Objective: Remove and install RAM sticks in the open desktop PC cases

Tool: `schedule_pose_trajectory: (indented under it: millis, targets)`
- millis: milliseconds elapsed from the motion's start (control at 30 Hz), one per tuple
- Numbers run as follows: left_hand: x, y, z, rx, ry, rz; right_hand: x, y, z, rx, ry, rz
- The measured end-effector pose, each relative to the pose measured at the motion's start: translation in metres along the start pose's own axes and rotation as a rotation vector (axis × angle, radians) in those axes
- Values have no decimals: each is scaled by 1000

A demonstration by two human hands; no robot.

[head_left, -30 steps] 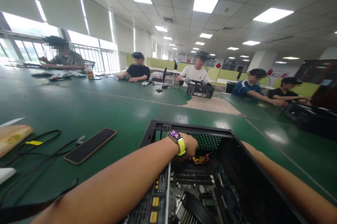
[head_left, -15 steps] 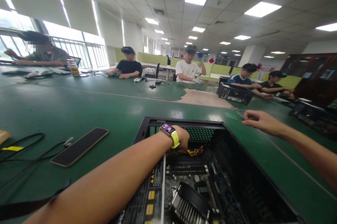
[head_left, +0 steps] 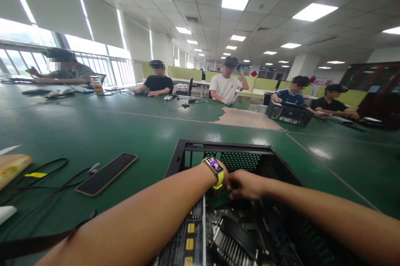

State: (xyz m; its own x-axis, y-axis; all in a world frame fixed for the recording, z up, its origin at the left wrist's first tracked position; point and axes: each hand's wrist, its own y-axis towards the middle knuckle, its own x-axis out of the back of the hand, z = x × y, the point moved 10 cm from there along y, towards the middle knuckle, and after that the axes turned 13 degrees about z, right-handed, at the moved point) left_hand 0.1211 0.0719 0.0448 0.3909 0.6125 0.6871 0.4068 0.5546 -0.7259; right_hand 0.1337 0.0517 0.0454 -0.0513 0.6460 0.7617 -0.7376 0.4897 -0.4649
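In front of me an open black computer case (head_left: 225,143) lies on the green table. My left hand (head_left: 224,170) reaches inside near its far end, below a watch with a yellow-green strap (head_left: 218,179); its fingers are hidden from view. Close beside it, my right hand (head_left: 246,185) is in the case with thumb and fingers drawn together. Below those fingers shows a blurred green patch (head_left: 220,200), too unclear to name. Nearer to me, a CPU cooler (head_left: 233,241) with metal fins and a black top sits on the motherboard. A printed, labelled drive or power panel (head_left: 190,243) lines the left side.
A phone (head_left: 106,174) and a black cable (head_left: 59,187) lie left of the case. Bare tan board (head_left: 246,118) shows through the torn table cover (head_left: 150,133). Across the table several people work; one has another computer case (head_left: 289,112).
My right hand has moved left and down, from above the table at the right into the case beside my left hand. The left hand stays inside; the view has shifted slightly.
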Motion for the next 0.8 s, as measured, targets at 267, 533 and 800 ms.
schedule_pose_trajectory:
  millis: [267,533,800]
  targets:
    - [-12,12,-19,-30,152,156,1,-5,-13,-201,-287,69]
    - [-8,6,-25,14,240,19,-1,-10,-15,-328,-442,175]
    - [-3,-3,-32,7,259,45,-6,-9,-19,-306,-444,191]
